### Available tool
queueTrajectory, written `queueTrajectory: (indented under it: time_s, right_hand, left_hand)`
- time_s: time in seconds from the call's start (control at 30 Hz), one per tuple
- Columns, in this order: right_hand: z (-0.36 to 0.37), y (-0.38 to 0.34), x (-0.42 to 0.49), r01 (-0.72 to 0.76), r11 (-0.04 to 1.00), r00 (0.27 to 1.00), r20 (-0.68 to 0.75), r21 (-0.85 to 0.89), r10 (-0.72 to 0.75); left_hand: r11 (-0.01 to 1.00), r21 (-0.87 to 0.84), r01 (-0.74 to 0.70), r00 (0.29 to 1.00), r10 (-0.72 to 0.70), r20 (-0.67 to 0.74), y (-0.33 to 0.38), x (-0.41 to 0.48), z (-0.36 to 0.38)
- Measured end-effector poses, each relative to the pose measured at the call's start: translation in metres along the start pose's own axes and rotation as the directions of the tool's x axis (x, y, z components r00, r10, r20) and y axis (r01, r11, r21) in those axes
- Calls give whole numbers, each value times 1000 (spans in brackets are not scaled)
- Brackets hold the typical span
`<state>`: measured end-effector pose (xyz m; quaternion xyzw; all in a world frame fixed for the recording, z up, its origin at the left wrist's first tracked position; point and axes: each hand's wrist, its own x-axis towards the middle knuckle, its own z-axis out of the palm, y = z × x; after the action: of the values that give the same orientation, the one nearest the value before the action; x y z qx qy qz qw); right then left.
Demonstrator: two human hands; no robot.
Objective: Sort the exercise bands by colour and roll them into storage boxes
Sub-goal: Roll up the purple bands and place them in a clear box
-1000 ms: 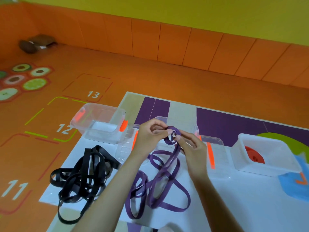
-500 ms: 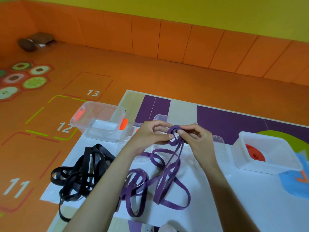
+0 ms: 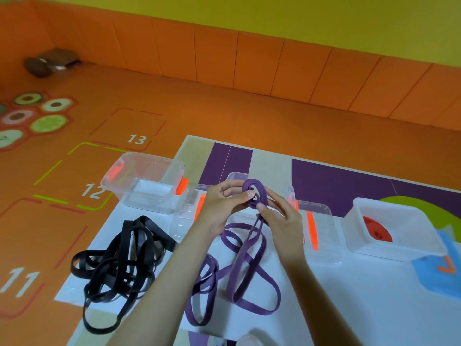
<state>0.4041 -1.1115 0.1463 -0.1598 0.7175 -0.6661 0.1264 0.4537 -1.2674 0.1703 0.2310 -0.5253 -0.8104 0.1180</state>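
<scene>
From my remote seat I see both hands raised over the mat (image 3: 349, 295), meeting at the middle of the view. Between them is a small flat coil (image 3: 257, 189), the rolled-up end of the purple band (image 3: 238, 278). The left hand (image 3: 219, 208) has its grip on the coil from the nine o'clock side, thumb tip against the coil's face and fingers curled behind it. The right hand (image 3: 282, 221) grips it from five o'clock, with the thumb pressed on the lower edge where the loose band leaves the roll.

From the coil the unrolled band hangs toward six o'clock and lies on the mat in several slack, overlapping loops between my forearms.

At eight o'clock from the coil, a tangled heap of black bands (image 3: 124, 260) sits at the mat's edge, apart from the purple loops. At ten o'clock stands a clear box (image 3: 147, 203) with orange clips, open. A flat clear lid (image 3: 184, 221) lies just beside it, partly hidden by the left wrist. A second lid (image 3: 321, 236) with an orange clip lies at three o'clock, near the right hand.

Beyond it, still at three o'clock, a white box (image 3: 399, 248) holds a rolled red band (image 3: 376, 231). The corner of another clear container (image 3: 237, 175) shows behind the hands at twelve o'clock; I cannot tell what is in it.
</scene>
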Motion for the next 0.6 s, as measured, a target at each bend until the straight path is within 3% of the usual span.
queueTrajectory:
  time_s: [0.1, 0.17, 0.27, 0.4, 0.5, 0.6]
  right_hand:
    - [-1, -7, 1, -20, 992, 1000, -10, 126, 22]
    - [-8, -13, 7, -42, 989, 998, -48, 141, 50]
    - [-24, -19, 20, 32, 999, 999, 2, -22, -32]
    - [-39, -32, 30, 156, 973, 969, 219, -171, -117]
    - [-42, -41, 35, 196, 954, 931, 348, -228, -109]
    - [-40, -43, 36, 203, 952, 927, 357, -229, -112]
  left_hand:
    - [995, -102, -12, 1000, 13, 6, -12, -6, 7]
    - [997, -71, -41, 998, 43, 38, -20, -8, 8]
    - [971, 202, -130, 986, 104, 133, -12, -2, -1]
    - [788, 566, -240, 937, 37, 347, 29, 9, -11]
    - [687, 682, -253, 917, -54, 395, 49, 15, -10]
    - [683, 689, -242, 925, -53, 376, 54, 16, -6]
